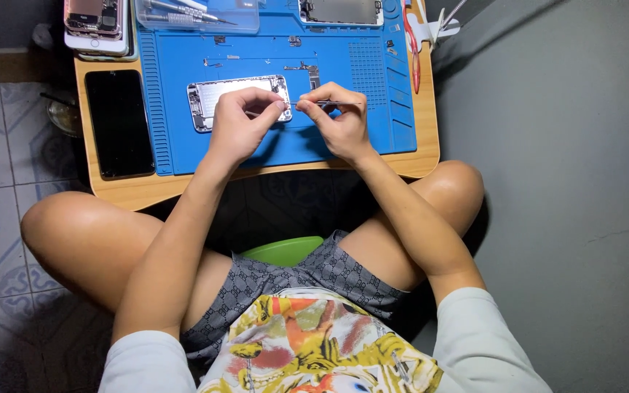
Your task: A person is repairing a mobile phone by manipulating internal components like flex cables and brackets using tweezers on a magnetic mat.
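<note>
- Opened phone shell (pixel 216 98) lies flat on our blue mat (pixel 285 145), steady for fine work.
- Our left hand (pixel 242 124) pinches something tiny above it.
- Our right hand (pixel 340 120) grips tweezers (pixel 322 103), tip meeting that pinch.

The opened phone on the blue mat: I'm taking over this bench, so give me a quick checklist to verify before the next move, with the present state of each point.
1. Opened phone housing lies flat on the blue mat: ok.
2. Left hand steadies the housing at its right end: ok.
3. Right hand holds a thin metal tool, tip pointing toward the left fingers: ok.
4. Tool tip is seated on a part: cannot tell, too small.
5. Loose small parts stay on the mat above the housing: ok.
6. Black screen panel rests off the mat, on the wooden table: ok.
</note>
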